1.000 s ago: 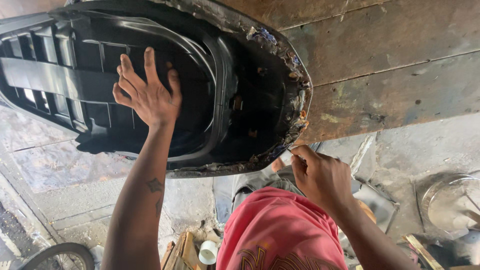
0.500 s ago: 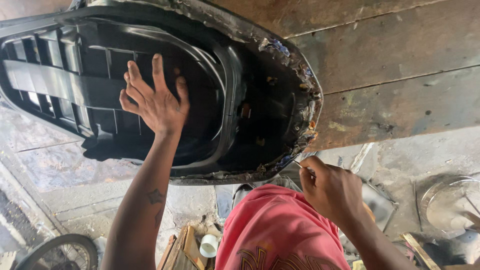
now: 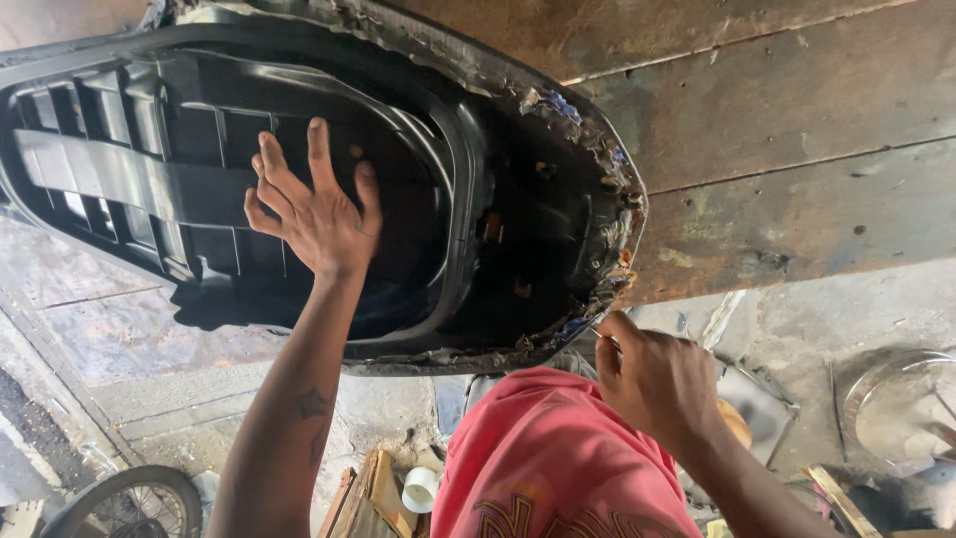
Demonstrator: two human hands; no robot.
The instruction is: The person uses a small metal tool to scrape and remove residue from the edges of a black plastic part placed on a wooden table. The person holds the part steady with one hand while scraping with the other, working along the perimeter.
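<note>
A black plastic seat base [image 3: 468,209] lies upside down before me, its ribbed underside facing up and its rim ragged with torn cover scraps. My left hand [image 3: 314,204] presses flat on the ribbed inside, fingers spread. At the seat's lower right rim my right hand [image 3: 657,379] is closed around a small thin tool or staple, too small to identify. My knee in red cloth [image 3: 548,458] sits below the seat.
Worn wooden planks [image 3: 797,149] run behind the seat at the right. A round metal dish [image 3: 896,408] lies at the right on the concrete floor. A wheel [image 3: 119,503], a roll of white tape [image 3: 420,488] and cardboard scraps lie at the bottom.
The seat has shifted slightly right and down in view. My right hand has moved along the lower right rim; my left hand stays pressed on the ribbed underside.
</note>
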